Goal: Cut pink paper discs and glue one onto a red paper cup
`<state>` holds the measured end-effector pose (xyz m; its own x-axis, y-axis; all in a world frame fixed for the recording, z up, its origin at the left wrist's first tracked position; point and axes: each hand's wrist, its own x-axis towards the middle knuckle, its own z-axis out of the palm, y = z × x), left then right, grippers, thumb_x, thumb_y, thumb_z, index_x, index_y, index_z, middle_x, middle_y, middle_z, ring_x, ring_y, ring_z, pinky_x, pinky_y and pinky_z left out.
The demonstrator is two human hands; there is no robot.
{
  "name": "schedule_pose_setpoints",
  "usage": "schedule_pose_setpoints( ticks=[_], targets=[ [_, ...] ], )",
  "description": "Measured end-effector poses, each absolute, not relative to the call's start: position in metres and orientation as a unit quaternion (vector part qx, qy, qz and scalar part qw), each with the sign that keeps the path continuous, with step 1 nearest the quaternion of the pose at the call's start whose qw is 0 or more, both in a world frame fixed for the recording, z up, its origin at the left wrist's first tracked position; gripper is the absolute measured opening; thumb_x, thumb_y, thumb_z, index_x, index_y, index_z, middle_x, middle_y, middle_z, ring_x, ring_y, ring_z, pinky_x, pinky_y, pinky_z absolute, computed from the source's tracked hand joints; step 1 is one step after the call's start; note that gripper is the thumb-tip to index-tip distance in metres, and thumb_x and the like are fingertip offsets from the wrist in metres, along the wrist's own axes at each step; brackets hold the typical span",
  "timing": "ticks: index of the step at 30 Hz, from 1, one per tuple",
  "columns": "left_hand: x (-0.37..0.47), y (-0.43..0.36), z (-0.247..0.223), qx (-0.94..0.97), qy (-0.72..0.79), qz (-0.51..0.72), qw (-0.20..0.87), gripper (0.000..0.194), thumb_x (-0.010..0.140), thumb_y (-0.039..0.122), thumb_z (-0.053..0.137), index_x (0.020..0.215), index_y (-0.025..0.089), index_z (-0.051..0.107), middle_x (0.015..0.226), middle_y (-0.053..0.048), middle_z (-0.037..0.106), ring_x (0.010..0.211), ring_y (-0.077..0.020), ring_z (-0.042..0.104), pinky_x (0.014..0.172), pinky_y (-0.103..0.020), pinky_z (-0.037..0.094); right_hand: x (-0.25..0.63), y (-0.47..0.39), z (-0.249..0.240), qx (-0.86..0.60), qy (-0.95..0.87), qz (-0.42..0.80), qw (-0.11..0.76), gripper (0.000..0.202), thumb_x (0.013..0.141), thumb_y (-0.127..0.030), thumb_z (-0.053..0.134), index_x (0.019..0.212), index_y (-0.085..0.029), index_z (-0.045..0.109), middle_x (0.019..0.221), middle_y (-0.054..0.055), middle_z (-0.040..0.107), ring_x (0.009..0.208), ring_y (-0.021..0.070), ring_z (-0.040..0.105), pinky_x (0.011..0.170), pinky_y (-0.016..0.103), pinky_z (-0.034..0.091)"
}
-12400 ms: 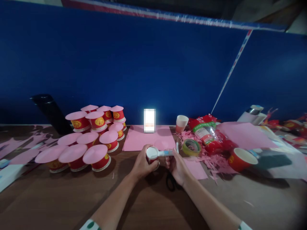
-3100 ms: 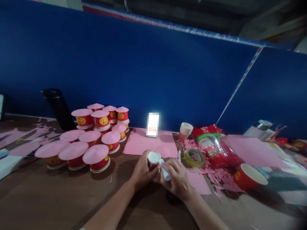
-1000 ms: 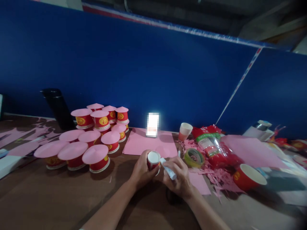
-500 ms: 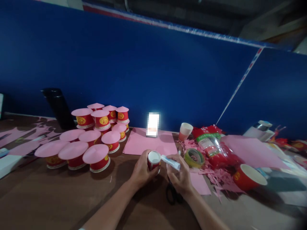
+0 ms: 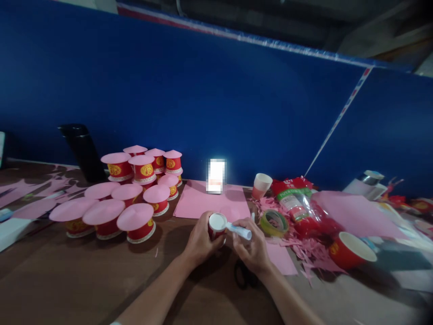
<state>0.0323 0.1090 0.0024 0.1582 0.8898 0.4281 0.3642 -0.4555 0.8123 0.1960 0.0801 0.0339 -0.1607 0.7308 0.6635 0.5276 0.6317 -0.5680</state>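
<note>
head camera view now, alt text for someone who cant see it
The left hand holds a red cup, its white end facing up, while the right hand holds a pale tube, its tip at or near the cup's rim. Pink-topped red cups stand left on the brown table; a tape roll and red bag lie right.

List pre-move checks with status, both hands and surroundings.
1. Red cup held, white end up: ok, in the left hand.
2. White tube held: ok, in the right hand.
3. Tube's tip touching the cup: cannot tell, too small.
4. Scissors clear of right hand: cannot tell, blades hidden.
5. Right side tidy: not ok, pink shreds lie beside the tape roll.
6. Pink-topped cups apart from left hand: ok, standing to its left.
</note>
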Motion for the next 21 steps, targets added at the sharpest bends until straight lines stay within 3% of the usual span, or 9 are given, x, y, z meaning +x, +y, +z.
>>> schedule_pose_setpoints(
  ticks=[21],
  targets=[
    [0.0316,0.1089,0.0005,0.711,0.438,0.477,0.275,0.044,0.067,0.027,0.063,0.105,0.02,0.044,0.096,-0.005,0.057,0.084,-0.0188,0.055,0.074,-0.032,0.043,0.1961,0.0799,0.034,-0.425,-0.751,0.115,0.493,0.019,0.074,-0.014,0.05,0.092,-0.019,0.054,0.081,0.004,0.056,0.074,0.0184,0.054,0.068,0.03,0.044]
  ],
)
